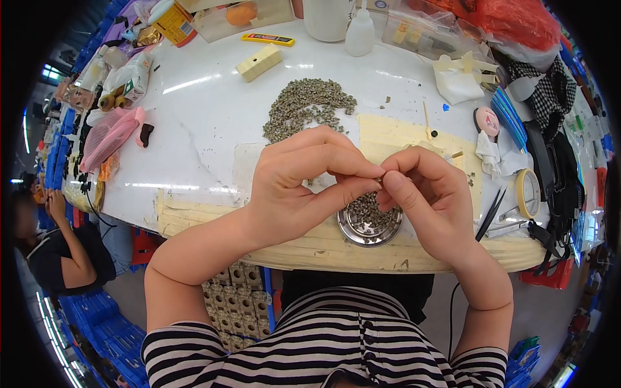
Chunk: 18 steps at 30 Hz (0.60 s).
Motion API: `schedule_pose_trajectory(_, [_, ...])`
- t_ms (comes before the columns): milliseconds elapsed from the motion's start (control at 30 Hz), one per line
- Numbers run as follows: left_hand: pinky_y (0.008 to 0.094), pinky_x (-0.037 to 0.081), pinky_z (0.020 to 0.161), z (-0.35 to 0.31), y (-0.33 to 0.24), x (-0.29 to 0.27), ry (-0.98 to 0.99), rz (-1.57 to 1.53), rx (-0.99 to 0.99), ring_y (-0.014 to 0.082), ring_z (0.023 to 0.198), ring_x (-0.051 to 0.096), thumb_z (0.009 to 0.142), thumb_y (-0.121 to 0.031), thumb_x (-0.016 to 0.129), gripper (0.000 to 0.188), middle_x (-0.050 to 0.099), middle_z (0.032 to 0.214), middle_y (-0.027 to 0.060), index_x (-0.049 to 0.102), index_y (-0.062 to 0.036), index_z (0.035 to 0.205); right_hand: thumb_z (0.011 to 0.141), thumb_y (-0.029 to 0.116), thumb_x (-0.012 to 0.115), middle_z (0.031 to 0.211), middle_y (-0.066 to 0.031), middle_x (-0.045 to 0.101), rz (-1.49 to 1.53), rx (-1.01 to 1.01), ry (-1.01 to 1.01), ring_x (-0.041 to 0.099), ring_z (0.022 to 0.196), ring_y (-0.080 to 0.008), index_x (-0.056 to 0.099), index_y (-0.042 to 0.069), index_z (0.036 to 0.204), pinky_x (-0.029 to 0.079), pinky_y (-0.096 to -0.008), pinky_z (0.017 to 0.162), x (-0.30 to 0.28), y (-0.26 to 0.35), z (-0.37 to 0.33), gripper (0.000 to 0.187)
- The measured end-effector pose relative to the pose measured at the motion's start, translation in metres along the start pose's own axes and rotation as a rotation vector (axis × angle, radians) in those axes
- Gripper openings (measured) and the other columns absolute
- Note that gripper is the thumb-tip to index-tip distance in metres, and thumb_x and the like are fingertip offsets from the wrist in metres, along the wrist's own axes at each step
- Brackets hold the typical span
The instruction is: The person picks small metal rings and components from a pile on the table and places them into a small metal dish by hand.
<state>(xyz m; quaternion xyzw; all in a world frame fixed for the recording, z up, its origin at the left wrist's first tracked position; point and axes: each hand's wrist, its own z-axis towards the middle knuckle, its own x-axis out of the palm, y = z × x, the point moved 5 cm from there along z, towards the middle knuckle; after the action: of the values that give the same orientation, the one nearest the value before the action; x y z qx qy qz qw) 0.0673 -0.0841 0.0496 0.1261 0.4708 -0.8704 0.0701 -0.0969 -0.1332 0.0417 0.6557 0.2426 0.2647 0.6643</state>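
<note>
Two hands, left hand [301, 178] and right hand [432, 204], meet, fingertips pinched on one tiny part [380, 177], mostly hidden. Beneath them: one round metal dish [368, 242] of uncountable metal pieces [366, 212]; beyond, one loose pile [310, 103]; rightward, one tape roll [528, 194].

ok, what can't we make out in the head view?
All head view:
Small piece: tiny, mostly covered by the fingers; shape and which hand grips it unclear.
Round dish: far rim hidden behind the hands.
Parts pile: near edge hidden by the left hand.
White container: top cut off by upper edge.
</note>
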Motion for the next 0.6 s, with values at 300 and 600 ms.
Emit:
schedule_pose_trajectory(300, [0.0257, 0.051, 0.074, -0.0022, 0.0036, -0.0022, -0.027, -0.024, -0.103, 0.0149, 0.086, 0.062, 0.079, 0.015, 0.073, 0.025, 0.064, 0.098, 0.0108, 0.069, 0.0028, 0.101, 0.095, 0.005, 0.064, 0.088, -0.0028, 0.067, -0.06, -0.107, -0.085, 0.062, 0.079, -0.0066, 0.066, -0.003, 0.104, 0.052, -0.0216, 0.071, -0.0033, 0.0036, -0.0018, 0.012])
schedule_pose_trajectory(600, [0.0257, 0.052, 0.075, -0.0025, 0.004, -0.0016, -0.014, -0.035, -0.086, 0.0148, 0.085, 0.062, 0.078, 0.014, 0.075, 0.026, 0.064, 0.098, 0.0106, 0.068, 0.0027, 0.101, 0.095, 0.004, 0.064, 0.09, -0.0057, 0.069, -0.1, -0.115, -0.072, 0.065, 0.08, -0.0078, 0.069, -0.003, 0.102, 0.053, -0.0224, 0.069, -0.0015, 0.0036, -0.0018, 0.011])
